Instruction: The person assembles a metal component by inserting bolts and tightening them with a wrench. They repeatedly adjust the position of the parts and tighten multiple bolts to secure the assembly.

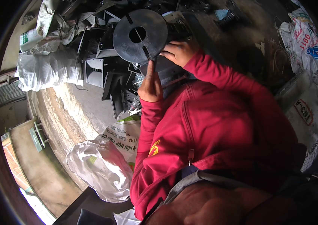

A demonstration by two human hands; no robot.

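Observation:
A round, dark grey plate (125, 43) with a hole in its middle and two narrow slots is at the top centre. At its near edge, beside a slot, my left hand (151, 84) has the index finger stretched out against the plate, with the other fingers curled. My right hand (181, 51) grips the plate's right near rim with its fingertips. What lies under the plate is mostly hidden. Dark metal parts surround it, among them a bracket with slots (94, 72) to the left. A tool resembling a drill (134, 105) lies below my left hand.
White sacks (48, 71) are piled at the left, and a crumpled white plastic bag (100, 168) stands near my left arm. Larger printed sacks (303, 41) line the right side. Black metal pieces (228, 17) lie on the floor beyond.

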